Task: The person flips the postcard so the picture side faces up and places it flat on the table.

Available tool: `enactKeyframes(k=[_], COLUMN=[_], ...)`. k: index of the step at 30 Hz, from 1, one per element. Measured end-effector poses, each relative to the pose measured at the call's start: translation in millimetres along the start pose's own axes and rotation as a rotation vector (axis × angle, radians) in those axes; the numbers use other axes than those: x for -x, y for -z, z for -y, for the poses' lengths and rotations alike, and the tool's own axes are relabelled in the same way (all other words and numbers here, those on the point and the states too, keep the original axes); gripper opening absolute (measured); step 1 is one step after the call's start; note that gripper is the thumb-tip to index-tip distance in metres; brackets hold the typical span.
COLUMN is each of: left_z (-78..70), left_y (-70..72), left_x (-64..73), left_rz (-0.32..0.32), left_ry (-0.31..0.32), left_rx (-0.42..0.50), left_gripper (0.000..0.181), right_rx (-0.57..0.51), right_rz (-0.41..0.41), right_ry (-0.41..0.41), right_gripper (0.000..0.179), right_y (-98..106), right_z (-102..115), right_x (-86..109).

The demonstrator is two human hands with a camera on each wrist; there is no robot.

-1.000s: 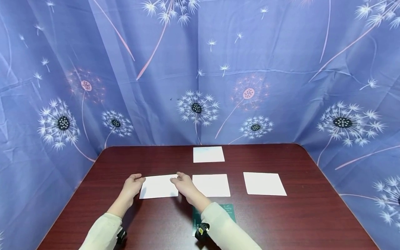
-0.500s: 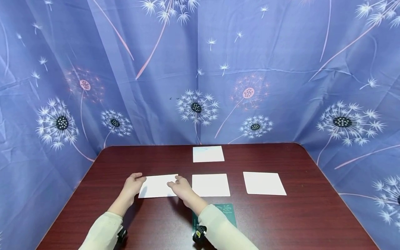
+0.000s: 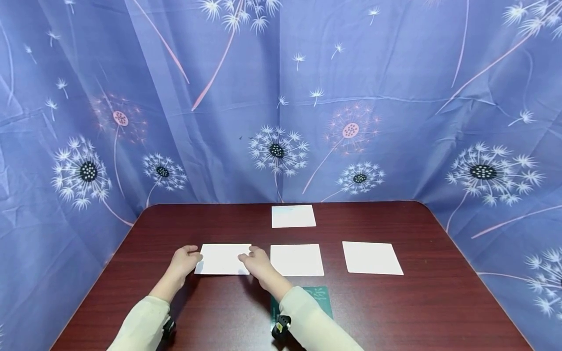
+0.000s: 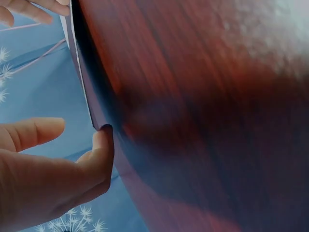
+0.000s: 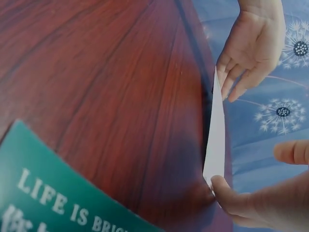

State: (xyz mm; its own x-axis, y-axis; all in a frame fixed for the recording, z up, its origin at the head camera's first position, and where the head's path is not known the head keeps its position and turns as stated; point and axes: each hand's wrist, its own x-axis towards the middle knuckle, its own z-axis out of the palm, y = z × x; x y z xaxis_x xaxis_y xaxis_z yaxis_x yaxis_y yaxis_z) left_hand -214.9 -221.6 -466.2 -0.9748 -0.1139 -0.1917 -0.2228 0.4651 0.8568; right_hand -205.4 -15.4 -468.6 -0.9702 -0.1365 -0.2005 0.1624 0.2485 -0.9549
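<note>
A white card (image 3: 221,261) lies flat between both hands, left of the table's middle. My left hand (image 3: 182,263) pinches its left end, and in the left wrist view the fingertips (image 4: 101,137) meet the card's edge. At the opposite end, my right hand (image 3: 261,268) grips the near right corner, thumb over the card. The right wrist view shows the card (image 5: 216,140) edge-on between the two hands, close over the table. One finger of each hand stands out apart from the card.
More white cards lie on the dark red table (image 3: 421,312): one beside the right hand (image 3: 296,261), one farther right (image 3: 372,258), one at the back (image 3: 293,216). A green printed item (image 5: 53,193) is partly under my right sleeve. A blue patterned curtain (image 3: 228,97) surrounds the table.
The card between my hands has turned slightly, so its long edges now run level with the table's back edge. Both hands have shifted only a little; the other cards stay put.
</note>
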Motion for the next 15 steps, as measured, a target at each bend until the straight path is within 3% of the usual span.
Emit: enactKeyframes(k=[6, 15], left_z=[-0.4, 0.6], left_y=[0.5, -0.8], left_x=[-2.0, -3.8], left_rz=[0.004, -0.046], left_ry=[-0.018, -0.054], left_rx=[-0.055, -0.09], left_gripper=[0.045, 0.041], right_rx=[-0.037, -0.106], right_rz=[-0.015, -0.003], right_ry=[-0.007, -0.04], right_gripper=[0.059, 0.055], right_y=[3.6, 7.4], right_z=[-1.4, -3.4], right_x=[-0.3, -1.5])
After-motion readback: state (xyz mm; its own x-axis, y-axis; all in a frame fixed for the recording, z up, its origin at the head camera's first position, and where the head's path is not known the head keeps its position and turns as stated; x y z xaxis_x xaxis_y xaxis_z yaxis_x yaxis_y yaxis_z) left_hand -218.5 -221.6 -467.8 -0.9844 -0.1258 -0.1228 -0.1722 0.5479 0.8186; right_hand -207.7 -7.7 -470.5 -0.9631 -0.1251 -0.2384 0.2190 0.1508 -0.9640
